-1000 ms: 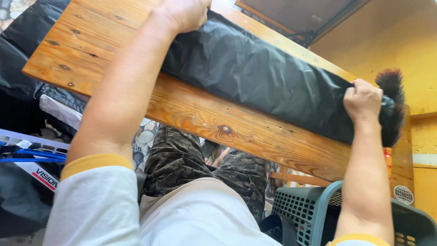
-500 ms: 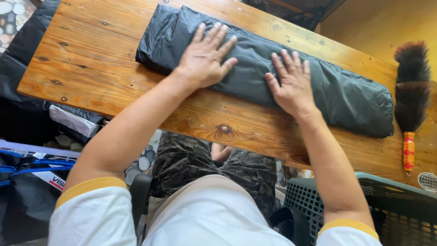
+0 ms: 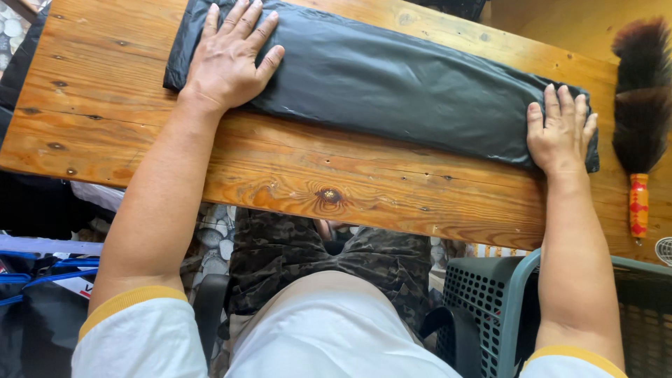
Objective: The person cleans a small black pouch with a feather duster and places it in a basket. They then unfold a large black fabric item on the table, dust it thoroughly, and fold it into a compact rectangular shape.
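**A:** Wooden planks, knotty and orange-brown, fill most of what I see: a long wooden tabletop (image 3: 294, 168) running across my lap. What's on it for you?

**B:** I see the long black plastic bag, folded into a flat strip (image 3: 392, 84), lying slantwise across the boards from about ten o'clock down toward three o'clock. Where are your hands on it?

**A:** My left hand (image 3: 231, 59) lies flat and open on the ten o'clock end, fingers spread, palm pressing down. My right hand (image 3: 560, 129) is open too, fingers together, flat on the three o'clock end. Neither one grips anything.

**B:** Half a second ago they sat close together near the middle of the strip.

**A:** Yes, they have slid apart, one to each end. I judge that as a smoothing stroke: the plastic between my palms now looks flatter, with only fine creases left, so the pressing-out seems nearly run to its ends.

**B:** And a second ago?

**A:** Then my right hand was closed on the far end and the bag sat bulkier.

**B:** What lies around it?

**A:** Just beside my right hand, at three o'clock, a dark feather duster with a red patterned handle (image 3: 640, 126) rests on the boards, apart from the bag. At five o'clock, below the table edge, stands a grey-green perforated plastic basket (image 3: 483, 308). My camouflage trousers (image 3: 308, 252) show at six o'clock.
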